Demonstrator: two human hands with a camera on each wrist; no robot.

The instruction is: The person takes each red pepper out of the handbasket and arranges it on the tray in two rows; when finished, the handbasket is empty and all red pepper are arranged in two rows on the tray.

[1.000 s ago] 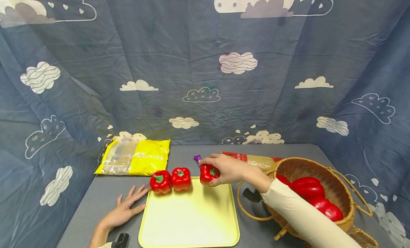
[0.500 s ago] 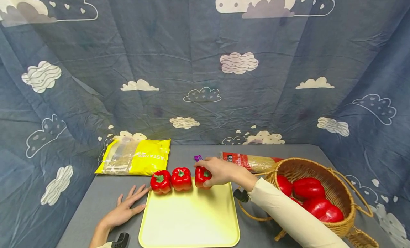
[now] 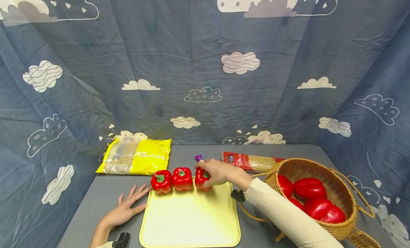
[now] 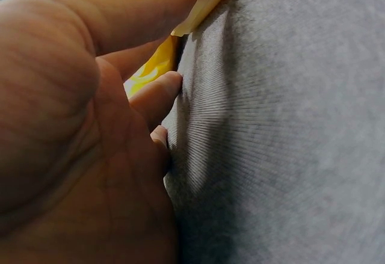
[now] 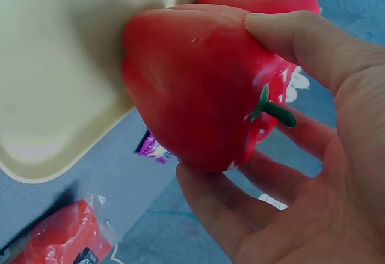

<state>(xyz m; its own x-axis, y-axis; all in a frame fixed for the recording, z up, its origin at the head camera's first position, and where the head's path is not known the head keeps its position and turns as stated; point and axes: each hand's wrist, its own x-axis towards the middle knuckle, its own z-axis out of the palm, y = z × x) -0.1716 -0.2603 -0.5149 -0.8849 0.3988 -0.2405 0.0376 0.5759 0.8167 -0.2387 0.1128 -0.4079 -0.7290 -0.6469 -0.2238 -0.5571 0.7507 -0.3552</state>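
Note:
My right hand (image 3: 218,173) grips a red bell pepper (image 3: 201,179) at the far edge of the yellow tray (image 3: 190,223). In the right wrist view the thumb and fingers hold the pepper (image 5: 192,89) around its sides, its green stem towards the palm. Two more red peppers stand in a row to its left, one in the middle (image 3: 182,179) and one at the tray's far left corner (image 3: 161,182). With fingers spread, my left hand (image 3: 123,211) rests at the tray's left edge; in the left wrist view its thumb touches the rim (image 4: 207,2).
A wicker basket (image 3: 347,205) with several red peppers stands at the right, partly behind my right sleeve. A yellow bag (image 3: 150,157) lies at the back left. A red noodle packet (image 3: 246,161) and a small purple packet (image 3: 199,158) lie at the back.
My right hand has moved left with its pepper, bringing it close to the middle one. The left hand has stayed at the tray's edge.

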